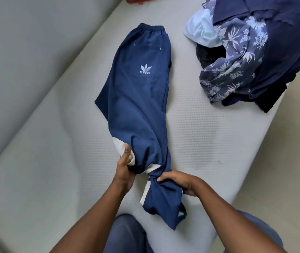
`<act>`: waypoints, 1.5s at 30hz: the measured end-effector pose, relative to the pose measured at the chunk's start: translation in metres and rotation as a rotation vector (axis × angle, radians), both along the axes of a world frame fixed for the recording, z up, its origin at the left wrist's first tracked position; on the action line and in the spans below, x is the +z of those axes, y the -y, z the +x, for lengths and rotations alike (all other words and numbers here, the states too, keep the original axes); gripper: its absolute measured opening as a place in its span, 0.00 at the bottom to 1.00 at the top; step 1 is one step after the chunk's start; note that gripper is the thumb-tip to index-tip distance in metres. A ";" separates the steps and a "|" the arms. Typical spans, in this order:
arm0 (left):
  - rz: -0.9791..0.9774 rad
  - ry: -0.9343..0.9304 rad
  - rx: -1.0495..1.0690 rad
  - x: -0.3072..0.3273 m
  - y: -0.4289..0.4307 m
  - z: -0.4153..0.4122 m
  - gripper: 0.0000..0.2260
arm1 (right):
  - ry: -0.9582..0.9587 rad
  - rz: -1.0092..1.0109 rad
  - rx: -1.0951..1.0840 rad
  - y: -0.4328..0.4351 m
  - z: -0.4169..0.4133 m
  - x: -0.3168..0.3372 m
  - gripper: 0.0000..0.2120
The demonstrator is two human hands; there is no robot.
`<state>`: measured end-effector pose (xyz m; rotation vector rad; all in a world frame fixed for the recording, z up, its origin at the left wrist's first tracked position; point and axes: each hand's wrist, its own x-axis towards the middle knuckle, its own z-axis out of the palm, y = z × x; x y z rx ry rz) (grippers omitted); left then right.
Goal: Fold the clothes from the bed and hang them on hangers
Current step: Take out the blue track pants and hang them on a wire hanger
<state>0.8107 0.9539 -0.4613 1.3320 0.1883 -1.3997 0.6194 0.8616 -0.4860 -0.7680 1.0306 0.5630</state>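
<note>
Navy track pants with a white logo and white side panels lie lengthwise on the white mattress, waistband at the far end. My left hand grips the bunched fabric of the lower legs, thumb on a white panel. My right hand holds the same bunched legs a little nearer to me, fingers curled over the cloth. The leg ends hang over the mattress's near edge.
A heap of clothes sits at the far right of the mattress: a blue floral shirt, navy garments, a pale blue piece, something black. A grey wall runs along the left. Beige floor lies to the right. My knees show at the bottom.
</note>
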 end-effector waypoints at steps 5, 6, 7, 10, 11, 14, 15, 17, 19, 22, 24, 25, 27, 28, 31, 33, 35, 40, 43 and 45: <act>0.172 0.028 -0.198 -0.007 -0.016 -0.021 0.27 | -0.006 -0.292 -0.144 0.017 -0.012 -0.003 0.17; 0.211 0.069 -0.228 -0.008 -0.020 -0.025 0.26 | 0.002 -0.293 -0.135 0.019 -0.015 -0.003 0.17; 0.242 0.122 -0.251 -0.007 -0.024 -0.029 0.26 | 0.016 -0.302 -0.094 0.020 -0.017 -0.004 0.17; 0.280 0.273 -0.304 0.010 -0.034 -0.045 0.25 | 0.083 -0.308 0.006 0.021 -0.022 0.003 0.18; 0.294 0.310 -0.345 0.017 -0.040 -0.053 0.24 | 0.100 -0.323 0.043 0.021 -0.023 0.007 0.17; 0.396 0.412 -0.588 0.033 -0.056 -0.072 0.21 | 0.107 -0.415 0.085 0.021 -0.027 0.020 0.11; 0.445 0.429 -0.681 0.035 -0.059 -0.075 0.21 | 0.091 -0.446 0.095 0.021 -0.027 0.024 0.10; 0.550 0.483 -0.849 0.040 -0.057 -0.073 0.19 | 0.028 -0.497 0.122 0.019 -0.034 0.030 0.12; 0.627 0.589 -0.991 0.040 -0.052 -0.065 0.18 | -0.022 -0.527 0.137 0.013 -0.041 0.035 0.18; 0.683 0.688 -1.008 0.025 -0.046 -0.052 0.18 | -0.057 -0.560 0.085 -0.006 -0.042 0.029 0.29; 0.643 0.758 -1.030 0.000 -0.047 -0.053 0.14 | -0.030 -0.619 0.102 -0.024 -0.035 0.012 0.31; 0.614 0.811 -1.069 -0.012 -0.047 -0.055 0.12 | -0.008 -0.639 0.126 -0.035 -0.030 0.002 0.30; 0.578 0.899 -1.070 -0.039 -0.056 -0.061 0.14 | -0.018 -0.674 0.081 -0.058 -0.018 -0.018 0.25; 0.540 0.870 -0.988 -0.046 -0.066 -0.064 0.14 | -0.032 -0.683 0.053 -0.069 -0.012 -0.024 0.21; 0.355 0.590 -0.674 -0.040 -0.097 -0.071 0.06 | -0.071 -0.564 -0.051 -0.098 -0.005 -0.013 0.13; 0.279 0.312 -0.594 -0.025 -0.130 -0.062 0.09 | -0.046 -0.266 -0.169 -0.116 -0.011 0.005 0.11; 0.256 0.003 -0.670 -0.011 -0.166 -0.048 0.17 | -0.016 0.033 -0.205 -0.132 -0.028 0.017 0.17; 0.403 -0.164 -1.322 -0.012 -0.208 -0.001 0.15 | -0.205 -0.076 0.159 -0.146 -0.047 0.012 0.19; 0.527 0.303 -1.149 -0.029 -0.190 0.016 0.08 | -0.284 -0.480 0.230 -0.141 -0.039 -0.005 0.14; 0.505 0.362 -0.620 -0.034 -0.166 0.023 0.06 | -0.252 -0.623 0.043 -0.133 -0.032 -0.009 0.13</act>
